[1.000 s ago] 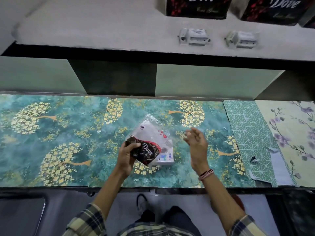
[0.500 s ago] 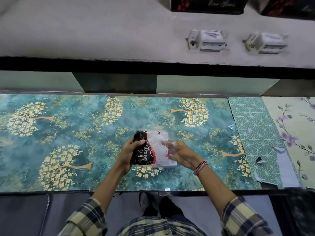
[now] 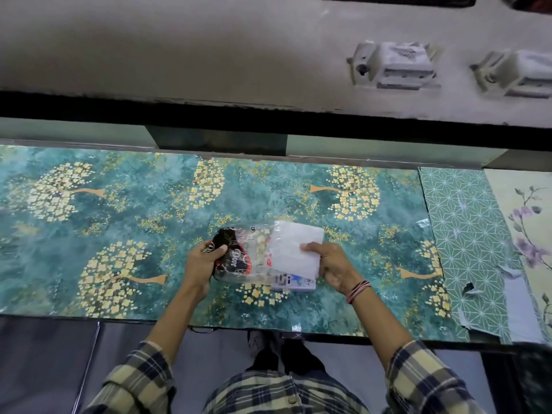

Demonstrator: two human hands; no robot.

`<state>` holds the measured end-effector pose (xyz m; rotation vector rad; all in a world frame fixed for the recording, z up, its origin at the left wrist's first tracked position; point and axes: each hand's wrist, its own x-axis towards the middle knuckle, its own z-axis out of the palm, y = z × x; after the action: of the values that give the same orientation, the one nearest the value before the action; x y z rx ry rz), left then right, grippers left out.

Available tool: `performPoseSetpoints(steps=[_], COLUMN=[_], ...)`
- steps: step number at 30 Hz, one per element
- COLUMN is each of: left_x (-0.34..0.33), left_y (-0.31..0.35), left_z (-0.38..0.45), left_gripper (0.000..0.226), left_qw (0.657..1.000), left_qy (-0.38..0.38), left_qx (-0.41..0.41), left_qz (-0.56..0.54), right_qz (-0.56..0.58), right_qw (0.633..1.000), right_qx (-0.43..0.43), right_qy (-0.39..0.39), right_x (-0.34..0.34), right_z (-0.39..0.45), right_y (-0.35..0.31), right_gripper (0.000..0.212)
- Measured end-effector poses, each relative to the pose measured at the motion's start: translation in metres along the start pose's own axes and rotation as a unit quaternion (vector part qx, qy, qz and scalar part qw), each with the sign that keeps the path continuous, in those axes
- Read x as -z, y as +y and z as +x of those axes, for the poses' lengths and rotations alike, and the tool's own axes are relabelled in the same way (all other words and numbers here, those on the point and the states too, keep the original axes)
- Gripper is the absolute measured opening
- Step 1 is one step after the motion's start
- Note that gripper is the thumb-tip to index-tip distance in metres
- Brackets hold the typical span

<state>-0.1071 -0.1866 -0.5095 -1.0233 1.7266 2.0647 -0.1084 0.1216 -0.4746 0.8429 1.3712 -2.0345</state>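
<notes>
Teal film with gold trees covers the worktop (image 3: 119, 222), leaving wide bare room left and right of the hands. The left hand (image 3: 200, 265) curls its fingers round the black end of a clear pouch (image 3: 239, 258) printed "Dove", at centre near the front edge. The right hand (image 3: 333, 264) pinches a white packet (image 3: 294, 249) at the pouch's open end, with a small blue-printed box (image 3: 294, 284) lying beneath. 2 white devices (image 3: 392, 65) sit on the far ledge (image 3: 179, 55), well apart from the hands.
</notes>
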Motion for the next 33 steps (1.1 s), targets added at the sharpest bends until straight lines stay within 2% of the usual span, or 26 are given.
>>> performPoseSetpoints(steps=[3, 6, 10, 14, 16, 17, 21, 25, 27, 29, 31, 33], left_x=[0.012, 0.014, 0.003, -0.008, -0.008, -0.006, 0.013, 0.018, 0.013, 0.011, 0.008, 0.007], left_y=[-0.001, -0.004, -0.013, -0.009, -0.002, 0.001, 0.008, 0.011, 0.010, 0.004, -0.004, -0.015], left_z=[0.014, 0.025, 0.034, 0.030, 0.025, 0.023, 0.024, 0.023, 0.017, 0.014, 0.009, 0.007], left_gripper=[0.051, 0.046, 0.040, 0.043, 0.038, 0.040, 0.073, 0.064, 0.046, 0.029, 0.032, 0.030], left_qw=[0.999, 0.997, 0.985, 0.976, 0.979, 0.982, 0.984, 0.984, 0.977, 0.956, 0.902, 0.861], left_qy=[0.039, 0.057, 0.027, -0.001, -0.017, -0.026, -0.093, -0.095, -0.077, -0.011, 0.058, 0.059], left_qx=[-0.004, -0.013, -0.011, -0.013, -0.001, 0.018, 0.089, 0.093, 0.065, -0.019, -0.135, -0.222], left_qz=[0.017, 0.058, 0.170, 0.216, 0.204, 0.186, 0.124, 0.121, 0.188, 0.292, 0.405, 0.455], right_qz=[-0.006, 0.016, -0.010, -0.039, -0.058, -0.069, -0.084, -0.137, -0.225, -0.308, -0.342, -0.362], right_qw=[0.998, 0.996, 0.999, 0.997, 0.997, 0.996, 0.994, 0.988, 0.971, 0.947, 0.935, 0.927], right_qx=[0.041, 0.066, 0.043, -0.010, -0.027, -0.036, -0.064, -0.073, -0.059, -0.052, -0.048, -0.033], right_qy=[0.056, 0.066, -0.002, -0.066, -0.048, -0.035, -0.017, 0.014, 0.047, 0.071, 0.086, 0.096], right_x=[0.020, 0.027, -0.001, -0.055, -0.081, -0.092, -0.120, -0.133, -0.134, -0.136, -0.141, -0.147], right_z=[0.003, 0.003, 0.004, 0.016, 0.028, 0.035, 0.060, 0.077, 0.081, 0.077, 0.068, 0.057], right_y=[-0.010, -0.018, -0.017, 0.002, 0.015, 0.022, 0.050, 0.070, 0.076, 0.075, 0.069, 0.064], right_gripper=[0.031, 0.044, 0.038, 0.030, 0.028, 0.033, 0.051, 0.056, 0.058, 0.064, 0.063, 0.052])
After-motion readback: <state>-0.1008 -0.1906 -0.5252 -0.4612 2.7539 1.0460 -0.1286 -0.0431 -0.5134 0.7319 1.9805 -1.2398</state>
